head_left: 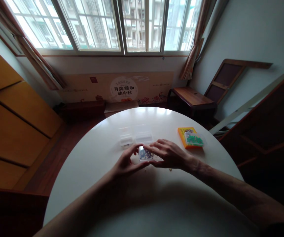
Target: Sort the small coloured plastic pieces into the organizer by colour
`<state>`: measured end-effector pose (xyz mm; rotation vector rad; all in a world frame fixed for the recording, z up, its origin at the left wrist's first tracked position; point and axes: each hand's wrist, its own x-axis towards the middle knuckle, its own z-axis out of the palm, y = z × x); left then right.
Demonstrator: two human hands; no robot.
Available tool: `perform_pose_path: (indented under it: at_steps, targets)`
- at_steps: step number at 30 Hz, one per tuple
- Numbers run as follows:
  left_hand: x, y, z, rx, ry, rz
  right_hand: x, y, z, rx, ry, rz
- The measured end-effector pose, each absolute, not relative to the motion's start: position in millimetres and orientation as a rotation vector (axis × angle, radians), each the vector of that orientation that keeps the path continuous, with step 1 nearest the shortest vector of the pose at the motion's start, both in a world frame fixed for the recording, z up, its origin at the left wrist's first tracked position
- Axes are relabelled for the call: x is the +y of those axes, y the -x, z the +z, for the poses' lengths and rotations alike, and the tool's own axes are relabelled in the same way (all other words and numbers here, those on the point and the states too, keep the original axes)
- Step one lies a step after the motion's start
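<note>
A small clear plastic box [145, 154] with dark and bluish small pieces inside is held between my two hands over the white table. My left hand [129, 160] grips its left side, thumb along the near edge and fingers at the far edge. From the right, my right hand [165, 154] closes on the box, its fingers laid over the top and thumb at the near edge. Just beyond stand two clear boxes with raised lids: a small one [126, 141] and a larger one [144, 137]. What they contain is hard to make out.
On the round white table [87, 171], a yellow-orange box [184, 135] lies at the right, with a clear case of green pieces [193, 139] resting on it. A tiny gold-coloured piece [170, 170] lies near my right wrist. A wooden stool [193, 97] stands beyond the table.
</note>
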<state>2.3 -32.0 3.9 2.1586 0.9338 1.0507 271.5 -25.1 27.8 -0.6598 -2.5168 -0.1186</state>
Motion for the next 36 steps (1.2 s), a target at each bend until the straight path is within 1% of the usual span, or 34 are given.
perform_pose_path:
  at_steps: [4,8,13,18,22,25,29,36]
  targets:
    - [-31.5,-0.9,6.0,0.849,-2.017,1.02,-22.9,-264.9,14.7,-2.521,0.639,-0.368]
    - [-31.2,-1.6,9.4,0.803,-1.95,1.001,-22.3,-260.6,5.6,-2.517,0.643,-0.413]
    - [-32.4,-1.0,7.3,0.745,-1.941,0.988,-22.8,-261.8,5.0,-2.515,0.658,-0.336]
    - [-26.6,4.4,2.1,0.81,-1.962,0.95,-19.1,-267.5,21.6,-2.518,0.706,-0.214]
    - [-16.0,11.5,-2.7,0.795,-2.151,0.966,-12.8,-276.7,37.7,-2.468,0.721,0.06]
    - [-11.9,16.9,-4.2,0.826,-2.271,1.005,-9.8,-283.3,42.9,-2.467,0.701,0.195]
    - [-11.3,23.5,2.3,0.897,-2.438,1.014,-9.9,-285.9,37.5,-2.45,0.7,0.27]
    - [-9.7,31.1,14.4,0.742,-2.849,1.055,-16.0,-281.5,29.5,-2.324,0.593,0.307]
